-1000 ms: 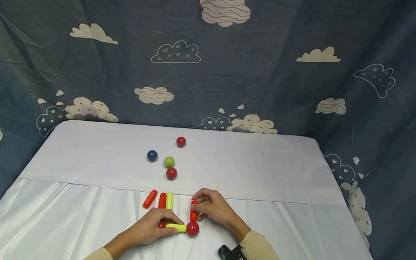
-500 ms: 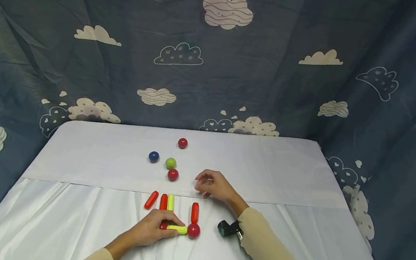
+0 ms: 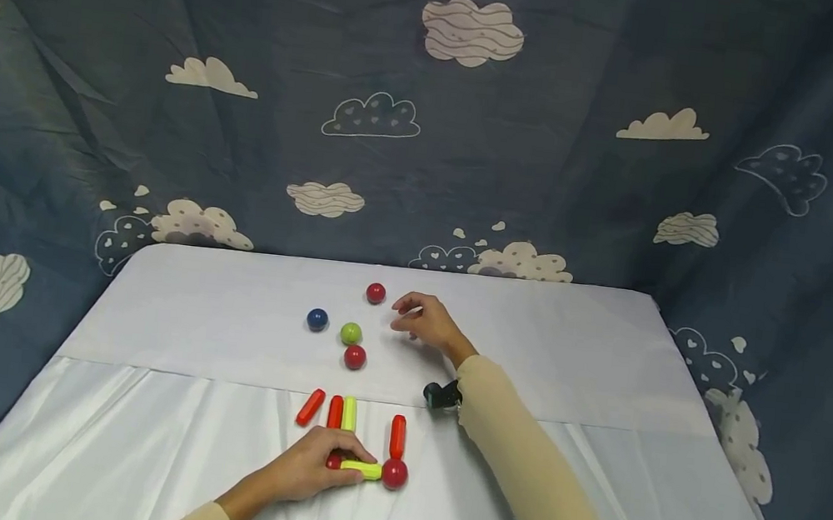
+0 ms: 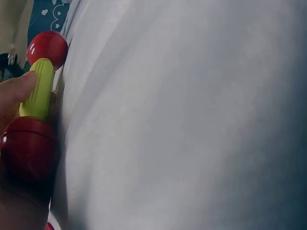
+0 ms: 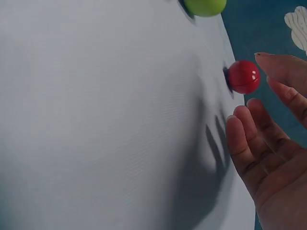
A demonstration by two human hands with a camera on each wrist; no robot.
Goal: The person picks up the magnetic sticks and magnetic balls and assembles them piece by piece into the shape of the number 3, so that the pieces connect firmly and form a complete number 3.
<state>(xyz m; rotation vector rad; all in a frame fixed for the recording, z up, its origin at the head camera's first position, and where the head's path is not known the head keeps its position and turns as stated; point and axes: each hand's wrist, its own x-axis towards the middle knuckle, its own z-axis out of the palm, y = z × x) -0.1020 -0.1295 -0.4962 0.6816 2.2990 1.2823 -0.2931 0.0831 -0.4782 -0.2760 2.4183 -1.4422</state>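
My left hand [image 3: 309, 467] pinches a yellow-green rod [image 3: 362, 469] lying on the white cloth, thumb along its near side. One red ball [image 3: 394, 474] sits at the rod's right end, and another red ball [image 4: 29, 148] sits at its other end, partly covered by the hand in the head view. A red rod [image 3: 397, 436] extends away from the right-hand ball. My right hand [image 3: 429, 321] reaches over the far part of the table, fingers spread and holding nothing. Just left of its fingertips is a red ball [image 5: 243, 76] resting on the cloth.
A blue ball [image 3: 317, 320], a green ball [image 3: 351, 333] and a red ball [image 3: 354, 357] lie behind the rods. Beyond my left hand are a slanted red rod [image 3: 310, 407], a second red rod [image 3: 336, 411] and a yellow-green rod [image 3: 349, 413]. A dark cloud-print curtain [image 3: 379, 181] hangs behind.
My right hand has let go of the red rod beside the right-hand ball and moved away toward the farthest red ball. The left hand has kept its grip on the yellow-green rod.
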